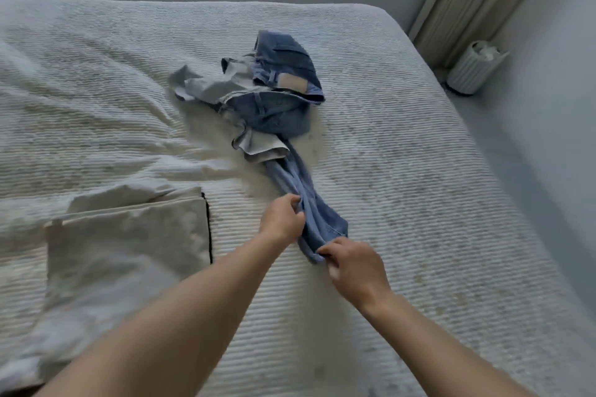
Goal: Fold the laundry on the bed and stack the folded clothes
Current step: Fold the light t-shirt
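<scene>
Jeans leg end gripped by both hands, rest of laundry piled further up the bed.

Fingers of the left hand (283,219) are curled and pinched on the edge of the bunched denim leg; fingers of the right hand (351,263) are curled round the hem at the very end of the same leg, nearer the camera. The jeans (283,97) are seen crumpled mid-bed (403,155), waistband and tan patch on the far side, one leg drawn out as a rope toward the hands. A pale grey garment (209,85) is tangled in with the jeans, on their left and partly under them. A folded beige cloth (129,235) is laid flat left of the jeans leg, apart from it. A white ribbed bin (474,69) is stood on the floor right of the jeans, past the bed edge, beside a curtain (467,0).
</scene>
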